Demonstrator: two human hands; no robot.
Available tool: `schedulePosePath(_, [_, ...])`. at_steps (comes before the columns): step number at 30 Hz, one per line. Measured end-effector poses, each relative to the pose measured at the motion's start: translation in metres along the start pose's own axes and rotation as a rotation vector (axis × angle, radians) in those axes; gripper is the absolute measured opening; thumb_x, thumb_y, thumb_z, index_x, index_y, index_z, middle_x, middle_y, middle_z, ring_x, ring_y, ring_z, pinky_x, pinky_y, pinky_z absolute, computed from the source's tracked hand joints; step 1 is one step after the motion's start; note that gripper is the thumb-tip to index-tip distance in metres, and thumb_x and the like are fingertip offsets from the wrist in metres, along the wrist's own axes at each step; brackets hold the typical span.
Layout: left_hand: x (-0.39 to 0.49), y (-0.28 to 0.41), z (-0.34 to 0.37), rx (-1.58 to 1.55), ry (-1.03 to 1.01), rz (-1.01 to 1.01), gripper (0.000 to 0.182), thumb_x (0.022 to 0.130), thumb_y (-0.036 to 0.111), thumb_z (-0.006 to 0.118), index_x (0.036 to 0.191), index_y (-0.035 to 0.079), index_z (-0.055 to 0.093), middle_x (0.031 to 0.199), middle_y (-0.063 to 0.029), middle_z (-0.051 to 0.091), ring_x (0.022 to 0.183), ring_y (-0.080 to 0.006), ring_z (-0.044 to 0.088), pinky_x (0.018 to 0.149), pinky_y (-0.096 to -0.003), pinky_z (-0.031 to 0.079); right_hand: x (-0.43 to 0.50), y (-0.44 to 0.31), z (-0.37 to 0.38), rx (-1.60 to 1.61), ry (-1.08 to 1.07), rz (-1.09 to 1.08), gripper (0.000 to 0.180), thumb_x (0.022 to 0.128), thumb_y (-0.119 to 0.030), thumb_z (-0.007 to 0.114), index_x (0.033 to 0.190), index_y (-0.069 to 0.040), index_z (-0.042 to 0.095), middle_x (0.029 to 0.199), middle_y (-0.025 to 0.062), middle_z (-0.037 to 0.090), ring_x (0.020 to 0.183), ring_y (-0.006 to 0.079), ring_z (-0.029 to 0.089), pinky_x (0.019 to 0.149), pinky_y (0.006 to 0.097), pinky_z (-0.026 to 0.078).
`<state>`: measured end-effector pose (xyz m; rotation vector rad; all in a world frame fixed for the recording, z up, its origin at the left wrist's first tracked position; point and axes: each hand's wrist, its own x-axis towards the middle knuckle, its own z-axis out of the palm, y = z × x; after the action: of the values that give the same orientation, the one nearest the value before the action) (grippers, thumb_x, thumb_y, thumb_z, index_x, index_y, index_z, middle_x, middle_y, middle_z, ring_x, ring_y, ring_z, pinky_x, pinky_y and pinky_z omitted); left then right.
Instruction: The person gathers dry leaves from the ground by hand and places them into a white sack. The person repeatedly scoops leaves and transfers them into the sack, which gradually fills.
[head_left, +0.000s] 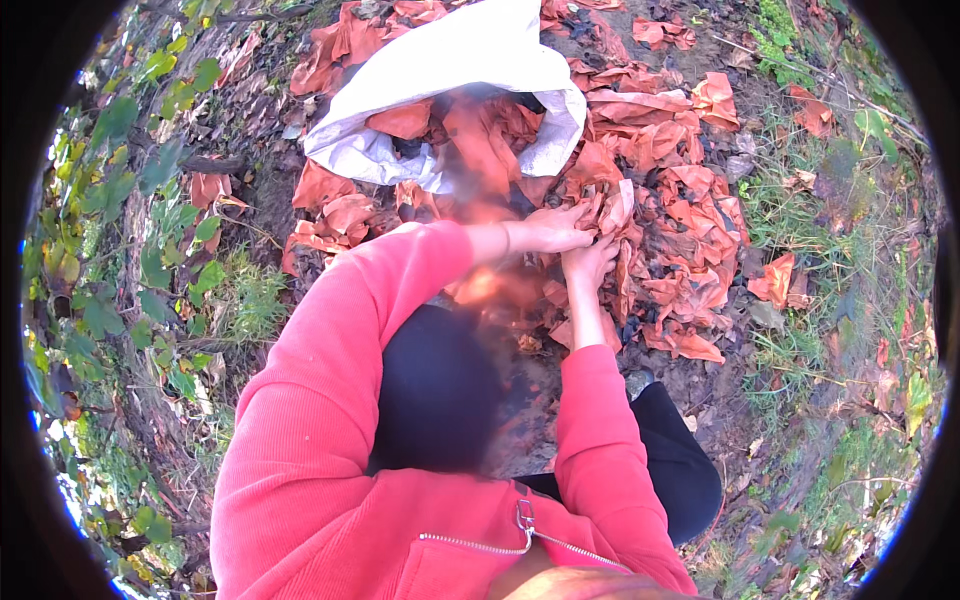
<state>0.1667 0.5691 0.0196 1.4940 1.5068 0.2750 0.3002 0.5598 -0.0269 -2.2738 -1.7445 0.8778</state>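
Note:
Crumpled orange-red paper (616, 210) is bunched between my hands, just in front of a white woven sack. My left hand (559, 229) reaches across from the left and has its fingers on the bunch. Close below it, my right hand (589, 262) curls its fingers into the same paper; some fingertips are hidden. The white sack (457, 56) lies on the ground with its mouth facing me. Inside that mouth more orange-red paper (480, 139) shows, partly blurred by a smudge in the view.
Loose orange-red paper (690, 255) mixed with dark scraps covers the ground right of the sack. Leafy vines (157, 262) and a dark branch (214, 165) stand at left. Grass (795, 202) grows at right. My bent knees (439, 390) are close below my hands.

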Motion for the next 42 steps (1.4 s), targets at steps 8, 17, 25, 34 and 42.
schedulePosePath(8, [0.005,-0.009,0.008,0.023,-0.015,0.017,0.106,0.078,0.056,0.064,0.159,0.005,0.017,0.156,-0.0284,0.034,0.136,-0.0391,0.047,0.108,-0.0402,0.043,0.004,0.003,-0.001,-0.075,0.014,-0.051,0.09,0.082,-0.032,0.073,0.153,-0.003,0.025,0.143,0.0245,0.038,0.128,0.0476,0.044,0.102,0.0551,0.046])
schedulePosePath(17, [-0.009,-0.008,0.0,-0.103,0.004,0.063,0.097,0.079,0.045,0.069,0.157,0.005,0.026,0.153,-0.0267,0.039,0.138,-0.037,0.046,0.112,-0.0401,0.039,0.007,0.008,-0.001,-0.098,0.053,-0.04,0.086,0.082,-0.031,0.073,0.152,-0.004,0.03,0.148,0.0209,0.038,0.132,0.044,0.043,0.103,0.0516,0.046])
schedulePosePath(25, [-0.068,-0.013,-0.03,-0.431,0.281,0.081,0.067,0.089,0.017,0.068,0.149,0.005,0.042,0.143,-0.0189,0.053,0.129,-0.0259,0.054,0.107,-0.0361,0.044,0.013,0.029,-0.001,0.01,0.158,-0.154,0.081,0.089,-0.042,0.068,0.15,0.0,0.034,0.145,0.0236,0.046,0.128,0.0433,0.049,0.104,0.0492,0.044])
schedulePosePath(34, [-0.131,-0.039,-0.074,-0.065,0.917,0.151,0.05,0.088,0.008,0.068,0.137,0.013,0.058,0.117,-0.0099,0.063,0.103,-0.0198,0.062,0.09,-0.0324,0.053,0.026,0.075,-0.005,0.489,0.162,-0.278,0.09,0.067,-0.015,0.089,0.14,0.005,0.042,0.132,0.0248,0.057,0.127,0.0371,0.053,0.107,0.0401,0.042])
schedulePosePath(42, [-0.178,-0.075,-0.183,0.735,1.344,-0.16,0.09,0.077,0.039,0.081,0.153,0.021,0.037,0.138,-0.0088,0.056,0.13,-0.0307,0.05,0.108,-0.0488,0.033,-0.023,0.021,-0.092,1.126,-0.178,-0.383,0.039,0.076,0.009,0.074,0.111,-0.002,0.06,0.1,0.0019,0.066,0.086,0.0127,0.064,0.078,0.0294,0.052])
